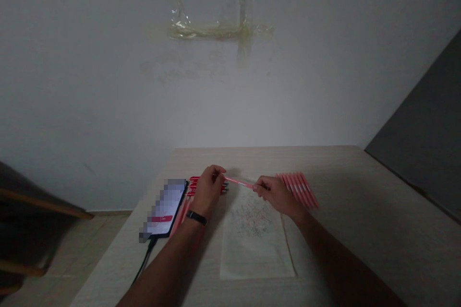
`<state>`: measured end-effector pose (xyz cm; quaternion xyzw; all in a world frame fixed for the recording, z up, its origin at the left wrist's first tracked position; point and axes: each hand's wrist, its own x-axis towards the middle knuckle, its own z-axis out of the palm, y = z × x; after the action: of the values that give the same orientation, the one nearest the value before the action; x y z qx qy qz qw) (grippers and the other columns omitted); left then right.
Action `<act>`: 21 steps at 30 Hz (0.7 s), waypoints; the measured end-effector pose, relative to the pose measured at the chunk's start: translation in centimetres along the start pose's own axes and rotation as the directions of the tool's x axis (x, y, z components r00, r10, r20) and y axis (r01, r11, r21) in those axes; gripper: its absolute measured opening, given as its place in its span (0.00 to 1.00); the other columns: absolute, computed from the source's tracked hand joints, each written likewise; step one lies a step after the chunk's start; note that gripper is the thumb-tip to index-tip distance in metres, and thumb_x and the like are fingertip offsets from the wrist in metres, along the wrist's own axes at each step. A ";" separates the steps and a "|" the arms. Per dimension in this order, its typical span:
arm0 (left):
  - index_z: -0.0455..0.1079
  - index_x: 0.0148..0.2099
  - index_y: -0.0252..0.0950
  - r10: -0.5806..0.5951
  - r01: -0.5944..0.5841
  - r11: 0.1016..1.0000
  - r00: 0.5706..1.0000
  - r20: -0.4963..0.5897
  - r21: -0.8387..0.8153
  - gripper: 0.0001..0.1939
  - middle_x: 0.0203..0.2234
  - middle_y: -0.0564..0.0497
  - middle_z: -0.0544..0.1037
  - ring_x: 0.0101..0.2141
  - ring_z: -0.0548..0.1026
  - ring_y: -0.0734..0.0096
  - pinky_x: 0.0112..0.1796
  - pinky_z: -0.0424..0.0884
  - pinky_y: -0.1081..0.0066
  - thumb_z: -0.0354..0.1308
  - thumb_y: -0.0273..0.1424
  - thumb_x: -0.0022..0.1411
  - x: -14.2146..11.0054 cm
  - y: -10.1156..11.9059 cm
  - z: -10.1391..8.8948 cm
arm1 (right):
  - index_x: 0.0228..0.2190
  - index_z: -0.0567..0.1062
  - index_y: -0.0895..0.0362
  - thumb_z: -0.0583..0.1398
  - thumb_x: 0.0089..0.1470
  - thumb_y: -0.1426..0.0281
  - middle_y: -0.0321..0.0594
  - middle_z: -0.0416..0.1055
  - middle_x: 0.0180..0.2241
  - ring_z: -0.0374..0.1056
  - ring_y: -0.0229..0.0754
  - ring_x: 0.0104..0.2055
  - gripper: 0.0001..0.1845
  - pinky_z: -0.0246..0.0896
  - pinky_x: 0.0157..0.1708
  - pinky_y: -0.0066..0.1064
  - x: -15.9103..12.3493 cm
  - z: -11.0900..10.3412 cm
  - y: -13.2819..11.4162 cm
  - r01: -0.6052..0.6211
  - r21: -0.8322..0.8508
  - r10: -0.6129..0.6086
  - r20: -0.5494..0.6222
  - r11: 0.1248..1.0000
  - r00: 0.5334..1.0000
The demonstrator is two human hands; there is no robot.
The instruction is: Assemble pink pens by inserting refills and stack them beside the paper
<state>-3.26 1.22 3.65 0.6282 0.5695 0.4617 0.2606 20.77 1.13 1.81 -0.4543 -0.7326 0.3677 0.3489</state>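
A slim pink pen [238, 182] is stretched between my two hands, held above the far edge of a scribbled paper sheet [257, 259]. My left hand [211, 184] pinches its left end, and that fingertip area is partly hidden. At the pen's right end, my right hand [272, 192] has its fingers closed around it. Red pen parts with dark tips [192, 186] lie under and beside my left hand. Pink pen-like sticks [180, 218] lie by my left wrist, partly covered by the forearm. Several pink pens [298, 189] lie side by side just beyond my right hand.
A tablet or large phone [167, 208], its screen partly blurred, lies on the table's left side with a black cable [144, 261] attached. The wooden table [259, 153] meets a grey wall at the back. Wooden furniture bars [46, 204] stand at the far left.
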 end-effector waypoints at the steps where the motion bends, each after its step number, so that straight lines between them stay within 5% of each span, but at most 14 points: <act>1: 0.70 0.42 0.36 0.072 -0.071 0.992 0.997 -0.005 0.102 0.09 0.36 0.48 0.74 0.36 0.75 0.67 0.40 0.72 0.66 0.52 0.32 0.64 -0.2 0.2 0.1 | 0.26 0.72 0.58 0.59 0.59 0.63 0.31 0.64 0.21 0.58 0.34 0.24 0.13 0.50 0.25 0.25 0.0 0.0 0.0 0.002 -0.014 -0.002 -0.017 1.000 1.000; 4: 0.73 0.46 0.38 0.245 -0.267 0.910 0.963 0.109 0.317 0.10 0.45 0.45 0.73 0.46 0.72 0.62 0.50 0.69 0.61 0.54 0.32 0.66 -0.9 0.9 0.4 | 0.26 0.72 0.58 0.59 0.59 0.62 0.31 0.64 0.21 0.58 0.34 0.24 0.14 0.49 0.25 0.25 0.1 -0.1 0.0 0.003 -0.048 -0.005 -0.039 0.999 0.999; 10: 0.75 0.48 0.41 0.267 -0.376 0.818 0.919 0.290 0.436 0.12 0.49 0.46 0.75 0.51 0.70 0.56 0.52 0.65 0.59 0.62 0.36 0.62 -1.9 2.0 1.1 | 0.27 0.73 0.58 0.59 0.60 0.59 0.31 0.64 0.22 0.59 0.34 0.26 0.16 0.49 0.25 0.25 -0.1 0.3 0.2 0.029 -0.068 -0.029 0.005 0.997 1.000; 14: 0.76 0.43 0.38 0.198 -0.365 0.851 0.889 0.413 0.377 0.12 0.39 0.46 0.77 0.43 0.74 0.61 0.45 0.67 0.66 0.55 0.38 0.68 -2.1 2.4 1.4 | 0.26 0.73 0.58 0.58 0.61 0.58 0.30 0.63 0.21 0.58 0.34 0.25 0.19 0.50 0.26 0.26 -0.1 0.4 0.1 0.054 -0.060 -0.053 0.009 0.997 0.999; 21: 0.76 0.44 0.38 0.124 -0.306 0.845 0.910 0.397 0.438 0.13 0.38 0.46 0.77 0.37 0.75 0.65 0.36 0.64 0.71 0.52 0.37 0.70 -2.2 2.4 1.4 | 0.29 0.75 0.58 0.51 0.65 0.58 0.34 0.67 0.23 0.62 0.35 0.24 0.22 0.52 0.25 0.25 0.0 0.1 1.2 0.005 -0.092 -0.005 0.004 0.996 1.000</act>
<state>-0.72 -1.08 4.43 0.8067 0.5362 0.2080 0.1362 21.19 1.49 0.75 -0.4674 -0.7506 0.3335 0.3270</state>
